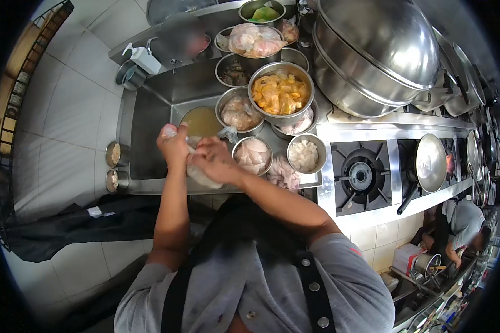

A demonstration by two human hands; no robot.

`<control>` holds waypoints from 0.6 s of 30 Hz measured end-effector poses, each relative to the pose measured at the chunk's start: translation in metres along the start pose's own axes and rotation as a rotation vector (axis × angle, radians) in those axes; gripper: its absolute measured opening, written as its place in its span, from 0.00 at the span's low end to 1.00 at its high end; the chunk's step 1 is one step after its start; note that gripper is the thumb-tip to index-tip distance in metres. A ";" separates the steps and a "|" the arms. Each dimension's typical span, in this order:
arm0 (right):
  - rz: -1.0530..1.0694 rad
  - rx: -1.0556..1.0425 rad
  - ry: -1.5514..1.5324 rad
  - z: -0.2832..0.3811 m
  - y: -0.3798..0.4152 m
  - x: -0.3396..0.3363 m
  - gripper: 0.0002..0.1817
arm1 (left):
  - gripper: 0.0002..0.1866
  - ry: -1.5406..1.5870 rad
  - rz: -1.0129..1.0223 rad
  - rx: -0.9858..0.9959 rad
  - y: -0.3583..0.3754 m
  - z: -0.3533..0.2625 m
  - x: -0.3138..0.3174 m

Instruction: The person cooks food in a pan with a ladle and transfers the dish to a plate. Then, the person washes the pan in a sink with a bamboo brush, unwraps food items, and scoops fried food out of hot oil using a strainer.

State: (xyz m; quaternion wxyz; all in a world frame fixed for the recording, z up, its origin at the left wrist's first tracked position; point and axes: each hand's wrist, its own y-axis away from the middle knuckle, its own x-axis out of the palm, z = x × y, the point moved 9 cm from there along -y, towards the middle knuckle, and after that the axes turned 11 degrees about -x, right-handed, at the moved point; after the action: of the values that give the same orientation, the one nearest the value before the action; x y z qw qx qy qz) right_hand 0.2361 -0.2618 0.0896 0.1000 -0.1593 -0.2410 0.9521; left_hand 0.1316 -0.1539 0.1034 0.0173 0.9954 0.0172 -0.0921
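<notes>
Both of my hands grip a clear plastic bag (201, 178) with pale contents, over the front edge of the sink. Closed around the bag's upper part, my left hand (173, 145) has something pinkish showing at its top. My right hand (215, 161) is closed on the bag just beside it; its fingers are partly blurred. Close to my right hand stand a steel pot of pale meat slices (253, 156) and a pot of meat in plastic (241, 112). Behind my hands, a round container of cloudy liquid (201, 123) sits in the sink.
The steel sink (150, 111) lies ahead. To its right are a pot of yellow marinated meat (280, 95), a pot of white chunks (304, 154) and loose raw meat (284, 175). Farther right are a large steamer (375, 53), a gas burner (361, 175), a pan (431, 164) and another person (466, 222).
</notes>
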 end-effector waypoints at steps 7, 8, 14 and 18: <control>-0.010 -0.026 -0.063 0.010 -0.013 0.004 0.08 | 0.08 0.025 0.444 -0.093 -0.014 0.016 -0.005; -0.029 -0.050 -0.076 0.010 -0.019 0.001 0.07 | 0.07 -0.017 0.556 -0.044 -0.009 0.011 -0.002; 0.170 -0.180 0.083 0.066 -0.038 -0.025 0.07 | 0.09 -0.259 0.838 0.109 0.024 -0.019 0.010; 0.297 -0.148 0.140 0.066 -0.021 -0.033 0.05 | 0.09 -0.445 0.763 0.337 0.044 -0.043 0.045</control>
State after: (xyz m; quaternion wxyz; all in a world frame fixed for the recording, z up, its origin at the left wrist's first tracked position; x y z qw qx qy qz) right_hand 0.2460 -0.2808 0.1638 -0.0373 -0.2661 -0.2768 0.9226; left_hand 0.1857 -0.1950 0.1389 -0.1088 0.8755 -0.3693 -0.2919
